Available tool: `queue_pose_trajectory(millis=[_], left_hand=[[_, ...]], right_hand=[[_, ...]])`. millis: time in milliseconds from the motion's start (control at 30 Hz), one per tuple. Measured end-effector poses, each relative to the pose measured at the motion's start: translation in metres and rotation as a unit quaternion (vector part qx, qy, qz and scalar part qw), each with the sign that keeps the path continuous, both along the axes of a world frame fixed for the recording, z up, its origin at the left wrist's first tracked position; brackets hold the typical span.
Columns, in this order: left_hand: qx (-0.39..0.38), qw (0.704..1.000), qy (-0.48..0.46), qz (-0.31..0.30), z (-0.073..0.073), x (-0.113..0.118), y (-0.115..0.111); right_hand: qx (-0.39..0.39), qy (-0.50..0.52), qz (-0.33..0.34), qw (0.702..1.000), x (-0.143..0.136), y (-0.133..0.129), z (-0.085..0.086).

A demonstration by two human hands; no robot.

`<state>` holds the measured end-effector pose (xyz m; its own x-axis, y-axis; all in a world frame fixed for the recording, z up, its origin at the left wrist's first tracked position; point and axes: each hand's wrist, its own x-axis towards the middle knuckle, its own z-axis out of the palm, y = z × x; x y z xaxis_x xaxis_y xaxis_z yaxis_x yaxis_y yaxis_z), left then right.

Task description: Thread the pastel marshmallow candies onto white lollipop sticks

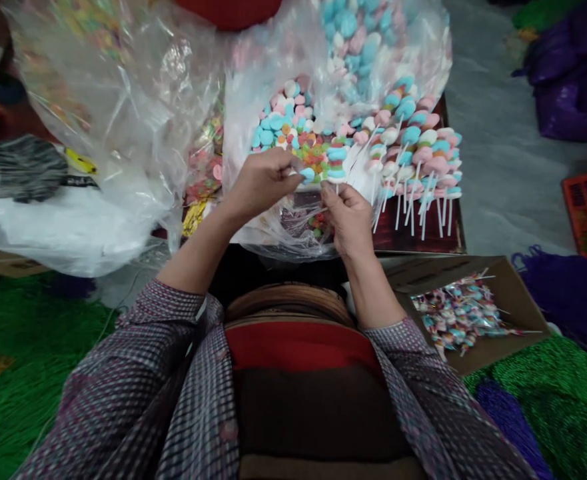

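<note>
Threading, seemingly: my left hand [273, 177] is pinching a blue sweet [307, 175], my right hand [350, 217] gripping the one-o'clock candy stick [336, 163], likely needing alignment.

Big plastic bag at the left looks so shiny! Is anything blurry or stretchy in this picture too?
Head view: white glare streaks the big plastic bag; head view, lower left: the green strands look blurry; head view, bottom corners: the sleeves seem stretched, perhaps by a wide lens.
</note>
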<state>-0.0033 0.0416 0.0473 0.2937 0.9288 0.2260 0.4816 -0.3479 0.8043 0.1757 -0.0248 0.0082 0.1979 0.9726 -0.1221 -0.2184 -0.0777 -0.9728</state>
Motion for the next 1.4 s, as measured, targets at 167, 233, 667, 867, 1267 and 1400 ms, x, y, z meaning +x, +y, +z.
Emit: queue_pose_trajectory(millis=[167, 233, 667, 867, 1267, 1400], left_hand=[[-0.089, 0.988, -0.125, 0.016, -0.027, 0.024, -0.03], [-0.142, 0.973, -0.179, 0.015, -0.035, 0.027, -0.034], [-0.195, 0.927, -0.312, 0.079, -0.048, 0.042, -0.048], [-0.187, 0.927, -0.324, 0.034, -0.046, 0.039, -0.054], [-0.254, 0.923, -0.287, -0.029, -0.048, 0.026, -0.051], [-0.245, 0.927, -0.282, 0.029, -0.049, 0.026, -0.048]], right_hand=[[0.012, -0.015, 0.04, 0.999, -0.004, 0.0, -0.007], [-0.003, -0.002, 0.047, 0.999, 0.0, -0.004, -0.007], [0.007, -0.004, 0.066, 0.998, -0.009, -0.01, -0.005], [-0.001, 0.006, 0.065, 0.998, -0.005, -0.008, -0.005], [0.014, -0.043, 0.067, 0.997, -0.005, -0.008, -0.008], [0.005, -0.023, 0.07, 0.997, 0.004, -0.017, 0.0]])
